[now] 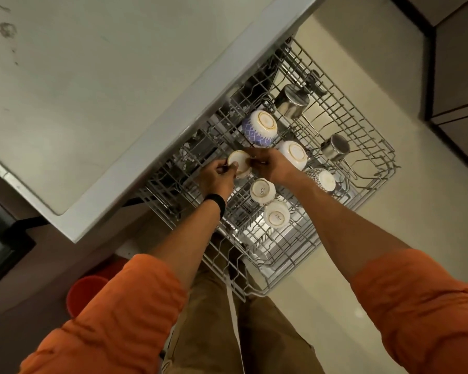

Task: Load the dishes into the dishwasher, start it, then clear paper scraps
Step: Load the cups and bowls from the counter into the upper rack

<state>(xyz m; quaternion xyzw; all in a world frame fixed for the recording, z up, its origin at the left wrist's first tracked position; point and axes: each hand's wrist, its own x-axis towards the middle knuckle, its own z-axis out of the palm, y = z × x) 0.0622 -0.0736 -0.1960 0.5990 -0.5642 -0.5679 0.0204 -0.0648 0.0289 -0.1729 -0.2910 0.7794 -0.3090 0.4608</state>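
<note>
Left hand (217,177): fingers curled round the left side of the small cup (239,162), thumb laid on its upturned base; firm hold.
Right hand (271,166): fingertips bent in and pinching the right edge of the same cup; how far they wrap round it is hidden.
Small cup: bottom up, between the fingers of both hands, over the near-left part of the wire rack (362,147).
Blue-patterned bowl (260,128): bottom up in the rack, just beyond the right fingertips.
White bowl (294,154): bottom up, just right of the right hand's knuckles.
Two printed cups (261,190) (276,215): bottom up, just behind the fingers, under the right wrist, close together.
Speckled bowl (322,180): right of the right wrist.
Steel pots (292,104) (335,147): far side of the rack, well beyond the fingers.
Counter (92,103): left of the left fingers, overhanging the rack.
Wristband (217,204): black, on the left wrist.
</note>
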